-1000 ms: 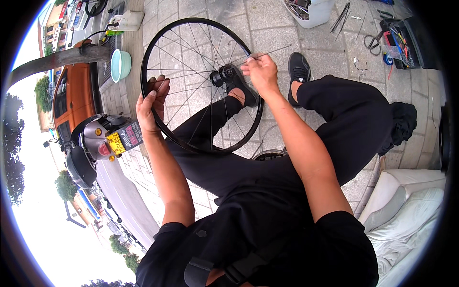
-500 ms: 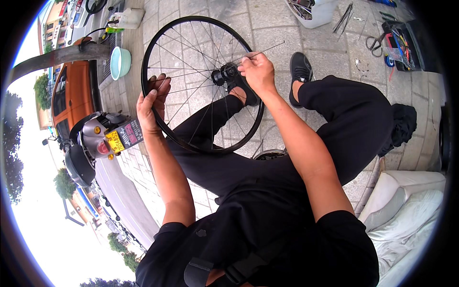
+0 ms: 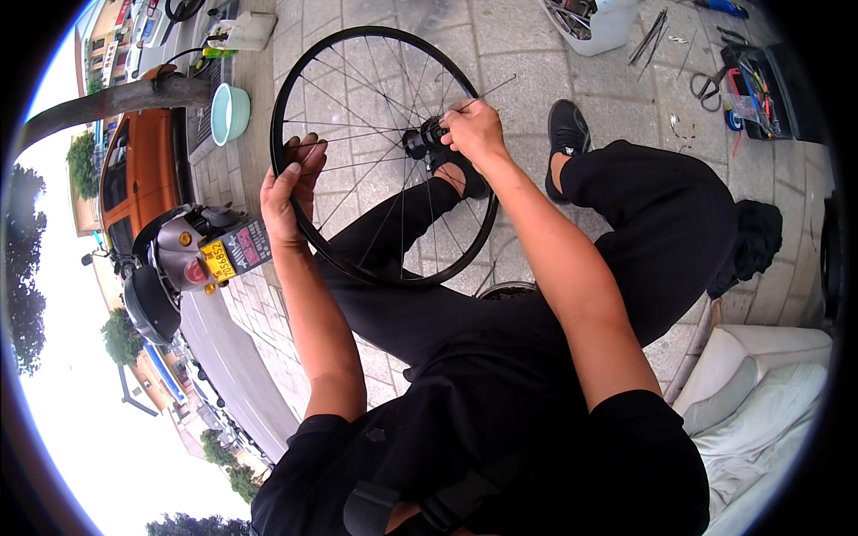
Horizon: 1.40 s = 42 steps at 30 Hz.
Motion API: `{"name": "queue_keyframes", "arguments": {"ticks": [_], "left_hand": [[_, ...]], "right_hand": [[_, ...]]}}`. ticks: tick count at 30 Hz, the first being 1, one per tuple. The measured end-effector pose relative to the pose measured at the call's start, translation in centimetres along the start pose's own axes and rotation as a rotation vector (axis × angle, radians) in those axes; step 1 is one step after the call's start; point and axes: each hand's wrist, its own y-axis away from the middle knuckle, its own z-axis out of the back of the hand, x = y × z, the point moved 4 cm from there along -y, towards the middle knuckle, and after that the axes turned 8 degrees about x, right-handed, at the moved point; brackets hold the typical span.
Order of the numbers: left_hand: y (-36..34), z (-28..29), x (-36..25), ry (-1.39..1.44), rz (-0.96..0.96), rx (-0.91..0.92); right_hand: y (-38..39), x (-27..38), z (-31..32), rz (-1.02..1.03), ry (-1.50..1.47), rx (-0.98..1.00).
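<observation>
- The bicycle wheel (image 3: 366, 32), black and thin-spoked, is held up over the paving (image 3: 509, 36), its lower edge in front of the left leg (image 3: 402, 322)
- The dark hub (image 3: 415, 144) sits at the wheel's middle, with the left shoe (image 3: 474, 181) partly seen behind
- The left hand (image 3: 293, 183) is at the wheel's left edge, its grip closed around the rim, thumb in front and fingers behind
- The right hand (image 3: 474, 134) is at the wheel's upper right edge, its grip pinching a thin spoke (image 3: 502, 85) between thumb and fingertips; whether it touches the rim I cannot tell
- The spoke's far end sticks out to the right of the wheel
- The right shoe (image 3: 568, 134) is right of the wheel
- Well right of the wheel lie scissors (image 3: 707, 89), near an open toolbox (image 3: 779, 94)
- Up and right of the wheel stands a white bucket (image 3: 608, 34) of metal bits, with thin rods (image 3: 648, 42) beside it
- Left of the wheel is a pale green basin (image 3: 231, 114), with an orange car (image 3: 143, 165) farther out
</observation>
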Motion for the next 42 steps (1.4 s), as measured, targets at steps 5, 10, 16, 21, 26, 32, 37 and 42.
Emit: {"name": "queue_keyframes", "arguments": {"ticks": [5,10,16,21,26,32,37,42], "left_hand": [[0.1,0.7,0.3,-0.031,0.010,0.027],[0.1,0.8,0.3,-0.021,0.016,0.015],[0.2,0.7,0.3,-0.022,0.009,0.017],[0.2,1.2,0.6,-0.015,0.013,0.016],[0.3,1.0,0.4,-0.014,0.007,-0.001],[0.4,1.1,0.5,0.006,0.008,-0.017],[0.6,0.9,0.5,0.006,0.007,-0.027],[0.7,1.1,0.6,-0.008,0.009,-0.015]], "right_hand": [[-0.3,0.3,0.0,-0.006,0.042,0.039],[-0.5,-0.1,-0.2,0.036,0.039,0.046],[-0.5,-0.1,-0.2,0.037,0.010,0.087],[-0.8,-0.2,-0.2,0.019,-0.034,0.136],[-0.4,-0.4,-0.5,0.061,-0.033,0.157],[-0.1,0.2,-0.5,0.039,0.021,0.167],[0.0,0.3,-0.7,-0.061,0.029,0.078],[-0.3,-0.9,-1.2,0.091,0.001,0.171]]}}
